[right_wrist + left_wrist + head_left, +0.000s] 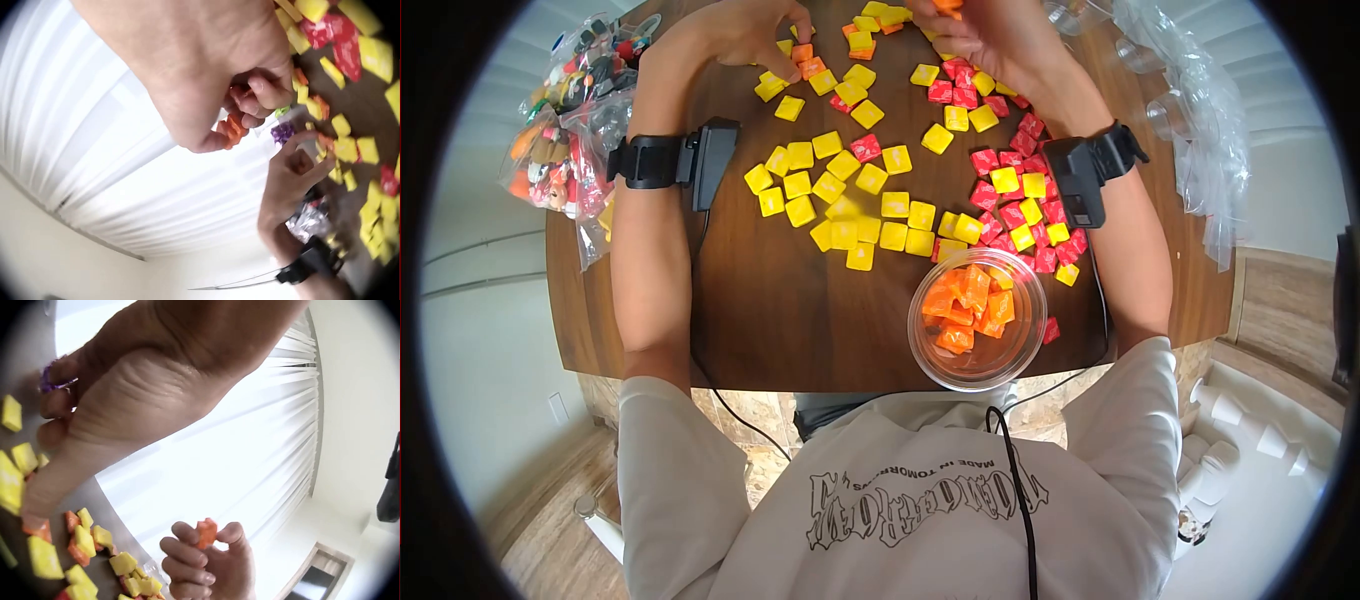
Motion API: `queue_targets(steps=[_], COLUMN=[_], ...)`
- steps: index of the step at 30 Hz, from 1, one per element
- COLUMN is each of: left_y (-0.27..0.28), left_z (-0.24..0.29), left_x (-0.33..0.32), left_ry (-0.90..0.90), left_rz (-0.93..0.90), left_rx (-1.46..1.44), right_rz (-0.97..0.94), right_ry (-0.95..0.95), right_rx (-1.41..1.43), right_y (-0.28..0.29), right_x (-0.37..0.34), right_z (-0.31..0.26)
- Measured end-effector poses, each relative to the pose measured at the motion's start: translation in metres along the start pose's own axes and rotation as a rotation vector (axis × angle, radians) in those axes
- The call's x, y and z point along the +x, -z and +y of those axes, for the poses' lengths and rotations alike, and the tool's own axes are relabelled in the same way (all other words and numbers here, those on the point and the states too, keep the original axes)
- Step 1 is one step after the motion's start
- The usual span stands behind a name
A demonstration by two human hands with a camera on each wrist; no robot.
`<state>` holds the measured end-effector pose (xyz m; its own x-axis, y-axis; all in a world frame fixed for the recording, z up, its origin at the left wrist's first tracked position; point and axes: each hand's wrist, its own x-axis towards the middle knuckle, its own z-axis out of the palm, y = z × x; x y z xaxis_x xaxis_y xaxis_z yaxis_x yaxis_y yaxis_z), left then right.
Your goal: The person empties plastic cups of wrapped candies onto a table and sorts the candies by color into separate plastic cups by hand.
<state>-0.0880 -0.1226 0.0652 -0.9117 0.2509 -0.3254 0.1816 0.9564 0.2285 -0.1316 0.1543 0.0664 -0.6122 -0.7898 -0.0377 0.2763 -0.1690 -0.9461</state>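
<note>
Orange wrapped candies [802, 53] lie among yellow ones at the table's far left. My left hand [745, 35] reaches over them, thumb and index finger spread around an orange candy [39, 530] and the thumb tip right at it. At the far middle my right hand [990, 40] is raised and pinches an orange candy [232, 130] between thumb and fingers; its other fingers are curled. A clear round tub [920, 355] near the front edge contains several orange candies [972, 300]. Yellow candies [830, 188] spread over the middle, and red ones [985, 160] cluster at the right.
Clear bags of small colourful figures [560, 160] lie along the left edge. Clear plastic packaging [1200, 130] lines the right edge. Purple candies [282, 132] sit at the far side. Black cables [700, 340] run from the wrist cameras past the front edge.
</note>
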Motion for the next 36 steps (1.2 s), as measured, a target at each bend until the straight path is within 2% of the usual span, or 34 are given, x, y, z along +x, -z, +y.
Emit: queue_targets(steps=[1, 3, 4, 6, 7, 9, 10, 12, 13, 15, 16, 17, 19, 20, 22, 26, 28, 29, 31, 32, 34, 35, 36], left_y=[-0.004, -0.017, -0.015, -0.008, -0.008, -0.007, -0.005, 0.000, 0.010, 0.033, 0.033, 0.031, 0.029, 0.026, 0.021, 0.020, 0.023, 0.015, -0.004, 0.000, 0.004, 0.003, 0.002], left_z=[-0.002, -0.009, -0.005, 0.010, 0.012, 0.015, 0.014, 0.010, 0.018, 0.038, 0.032, 0.026, 0.018, 0.017, 0.015, 0.006, 0.014, 0.008, -0.005, 0.005, 0.024, 0.027, 0.029], left_x=[0.002, 0.006, 0.007, 0.010, 0.010, 0.007, 0.005, -0.001, -0.008, -0.023, -0.021, -0.019, -0.017, -0.015, -0.009, -0.005, -0.011, -0.008, 0.005, 0.002, -0.002, 0.002, 0.005], left_ry=[0.001, -0.132, -0.130, -0.016, -0.017, -0.076, -0.074, -0.135, -0.135, -0.102, -0.194, -0.194, -0.244, -0.243, -0.374, -0.357, -0.249, -0.248, -0.273, -0.277, -0.230, -0.234, -0.203], left_rz=[-0.001, 0.126, 0.127, -0.059, -0.058, -0.035, -0.031, 0.090, 0.089, 0.147, 0.177, 0.177, 0.057, 0.060, 0.175, 0.156, 0.068, 0.069, 0.062, 0.060, -0.151, -0.152, -0.197], left_rx=[0.000, 0.002, 0.002, -0.015, -0.015, -0.004, -0.004, -0.301, -0.301, -0.288, -0.383, -0.385, -1.023, -1.022, -1.363, -1.291, -0.679, -0.682, -0.387, -0.384, -0.172, -0.171, -0.146], right_rz=[-0.001, 0.355, 0.353, 0.137, 0.137, -0.081, -0.084, 0.154, 0.154, 0.101, 0.102, 0.101, 0.121, 0.120, 0.107, 0.064, -0.068, -0.071, 0.079, 0.084, 0.004, 0.008, -0.002], right_ry=[0.000, -0.139, -0.139, 0.031, 0.031, -0.025, -0.024, 0.202, 0.202, 0.308, 0.262, 0.261, 0.306, 0.309, 0.300, 0.223, -0.031, -0.032, 0.335, 0.334, 0.344, 0.342, 0.264], right_rx=[0.001, 0.075, 0.074, 0.003, 0.003, -0.341, -0.344, -1.123, -1.122, -1.488, -1.564, -1.565, -1.684, -1.684, -1.684, -1.723, -1.706, -1.706, -1.527, -1.527, -1.552, -1.552, -1.533], right_y=[-0.013, -0.052, -0.045, -0.016, -0.008, 0.004, 0.005, 0.003, 0.002, -0.002, -0.003, 0.000, 0.005, 0.003, 0.000, 0.003, -0.008, -0.007, 0.000, 0.002, -0.003, -0.004, -0.004], right_x=[-0.003, -0.012, -0.009, -0.002, -0.001, 0.001, 0.007, 0.017, 0.016, 0.010, 0.009, 0.010, 0.013, 0.012, 0.009, 0.005, -0.006, -0.003, 0.008, 0.012, 0.019, 0.020, 0.020], right_z=[-0.009, -0.034, -0.026, -0.002, -0.004, -0.008, 0.001, 0.037, 0.048, 0.060, 0.059, 0.060, 0.060, 0.059, 0.055, 0.024, -0.004, 0.003, 0.029, 0.042, 0.061, 0.060, 0.057])
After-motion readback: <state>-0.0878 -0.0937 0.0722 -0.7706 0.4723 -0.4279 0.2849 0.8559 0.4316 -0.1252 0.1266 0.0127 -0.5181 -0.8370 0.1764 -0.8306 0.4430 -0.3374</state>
